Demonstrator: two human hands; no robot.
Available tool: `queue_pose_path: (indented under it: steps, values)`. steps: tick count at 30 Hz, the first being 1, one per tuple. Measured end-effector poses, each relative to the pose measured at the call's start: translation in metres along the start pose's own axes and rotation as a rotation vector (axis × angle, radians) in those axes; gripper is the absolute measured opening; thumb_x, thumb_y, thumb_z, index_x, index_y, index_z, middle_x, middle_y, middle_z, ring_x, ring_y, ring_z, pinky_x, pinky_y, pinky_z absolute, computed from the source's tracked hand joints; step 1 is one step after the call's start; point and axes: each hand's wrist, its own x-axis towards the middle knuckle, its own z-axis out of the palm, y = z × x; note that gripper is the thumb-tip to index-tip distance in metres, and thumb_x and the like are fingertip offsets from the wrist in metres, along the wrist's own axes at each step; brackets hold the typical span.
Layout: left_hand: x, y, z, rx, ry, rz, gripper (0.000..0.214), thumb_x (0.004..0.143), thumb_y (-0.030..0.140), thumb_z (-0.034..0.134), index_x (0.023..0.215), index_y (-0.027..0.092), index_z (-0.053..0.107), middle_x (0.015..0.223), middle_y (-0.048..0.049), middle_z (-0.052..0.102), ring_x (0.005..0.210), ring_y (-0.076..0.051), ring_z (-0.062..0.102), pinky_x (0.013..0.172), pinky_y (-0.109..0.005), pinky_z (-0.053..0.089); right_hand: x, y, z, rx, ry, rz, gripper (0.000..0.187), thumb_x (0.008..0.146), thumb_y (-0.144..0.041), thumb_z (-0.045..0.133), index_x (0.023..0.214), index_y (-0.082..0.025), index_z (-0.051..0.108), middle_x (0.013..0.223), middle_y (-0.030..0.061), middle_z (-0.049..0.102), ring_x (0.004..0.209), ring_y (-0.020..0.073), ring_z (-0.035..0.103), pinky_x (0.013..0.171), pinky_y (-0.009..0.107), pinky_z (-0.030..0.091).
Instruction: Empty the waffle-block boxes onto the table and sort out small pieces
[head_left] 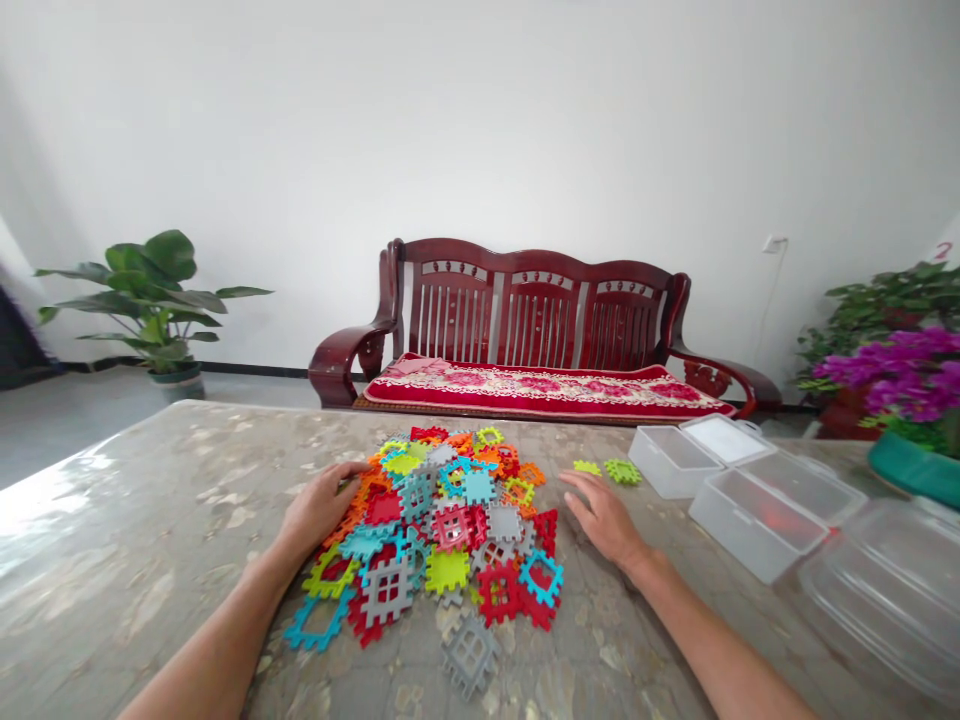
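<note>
My left hand lies palm down on the left edge of the heap of flat, notched plastic tiles in many colours. Its fingers are loosely spread over the orange tiles and grip nothing. My right hand is flat and open, palm down, just beside the right edge of the heap. I cannot tell whether it rests on the marble-patterned table top or hovers above it.

The heap sits at the centre of the table, between both hands. One grey square tile lies apart at the near side. Two light green tiles lie just beyond the right fingertips.

Three clear plastic boxes stand in a row on the right: the small far box, the middle box and the large near box.
</note>
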Motion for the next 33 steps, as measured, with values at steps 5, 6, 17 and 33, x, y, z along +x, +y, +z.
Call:
queue_pose_path:
  steps: [5,6,17,33]
  values:
    - [-0.001,0.003,-0.001,0.008,0.001,0.005,0.042,0.08,0.041,0.045,0.108,0.026,0.072,0.114,-0.0028,0.075,0.105,-0.024,0.068,0.097,-0.033,0.049,0.005,-0.009,0.015,0.146,0.026,0.061,0.037,0.09,-0.033,0.049,0.119,-0.023,0.068,0.126,0.0084,0.068,0.12,0.0246,0.059,0.108,0.046,0.044]
    - [-0.001,0.003,-0.001,0.007,-0.002,0.008,0.042,0.08,0.041,0.045,0.108,0.025,0.072,0.114,-0.003,0.074,0.106,-0.024,0.068,0.098,-0.034,0.049,0.009,-0.009,0.018,0.166,0.038,0.082,0.036,0.089,-0.033,0.049,0.118,-0.024,0.068,0.125,0.0081,0.068,0.119,0.0246,0.06,0.107,0.046,0.045]
    - [-0.003,0.008,-0.005,-0.005,-0.035,-0.012,0.043,0.082,0.041,0.044,0.111,0.024,0.07,0.116,-0.0042,0.073,0.109,-0.024,0.066,0.101,-0.036,0.047,0.089,-0.023,0.052,0.245,-0.075,0.16,0.058,0.075,-0.024,0.061,0.132,-0.02,0.06,0.139,0.0098,0.06,0.131,0.0261,0.053,0.113,0.045,0.037]
    - [-0.002,0.01,-0.006,-0.01,-0.016,-0.025,0.04,0.079,0.04,0.047,0.106,0.026,0.073,0.111,-0.0023,0.075,0.105,-0.024,0.068,0.098,-0.034,0.049,0.093,-0.015,0.032,0.121,-0.044,0.117,0.056,0.077,-0.029,0.067,0.13,-0.016,0.06,0.127,0.0134,0.068,0.117,0.0266,0.063,0.105,0.044,0.045]
